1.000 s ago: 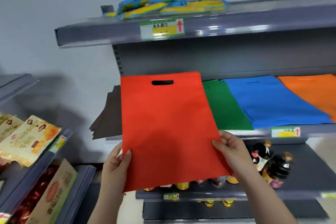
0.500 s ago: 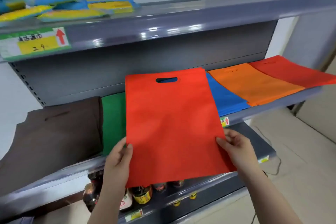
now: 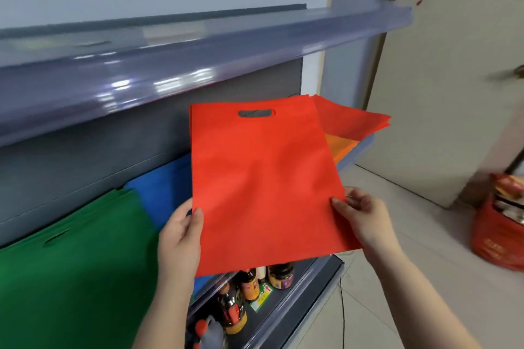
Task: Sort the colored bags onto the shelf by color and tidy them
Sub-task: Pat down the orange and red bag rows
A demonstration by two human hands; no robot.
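Observation:
A flat red bag with a cut-out handle is held up in front of the middle shelf. My left hand grips its lower left edge and my right hand pinches its lower right edge. On the shelf lie a green bag pile at the left, a blue pile partly hidden behind the held bag, an orange pile and a red pile at the right end.
The grey upper shelf overhangs the bags. Dark sauce bottles stand on the lower shelf. A red shopping basket with goods sits on the tiled floor at the right, beside a beige door.
The view and both hands have swung right along the shelf with the red bag. The brown pile has left the view; the red pile at the shelf's right end is now just behind the held bag.

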